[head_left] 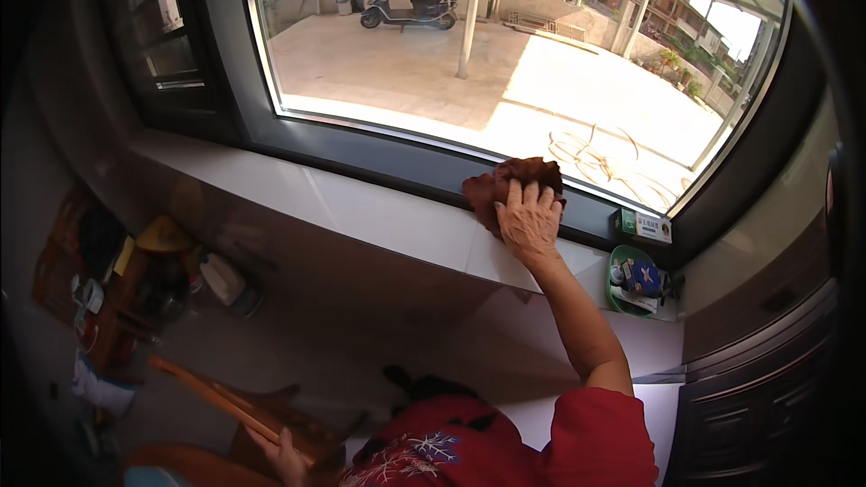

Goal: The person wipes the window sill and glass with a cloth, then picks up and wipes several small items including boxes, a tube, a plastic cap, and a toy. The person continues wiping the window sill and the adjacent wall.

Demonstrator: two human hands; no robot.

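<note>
One red shirt (492, 455) nearest, one right grip (530, 224) touches one cloth (492, 190).

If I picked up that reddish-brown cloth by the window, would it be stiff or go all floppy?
Probably floppy: the cloth bunches into folds under the right hand. Its wavy edges look thin, so it's likely light. It probably wouldn't roll, being so crumpled.

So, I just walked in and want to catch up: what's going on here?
A person's right hand lies on a crumpled brown cloth, which covers part of the lower window frame and the pale sill. The left hand is down at a wooden bar. Right of the cloth are a small box and a green bowl.
</note>
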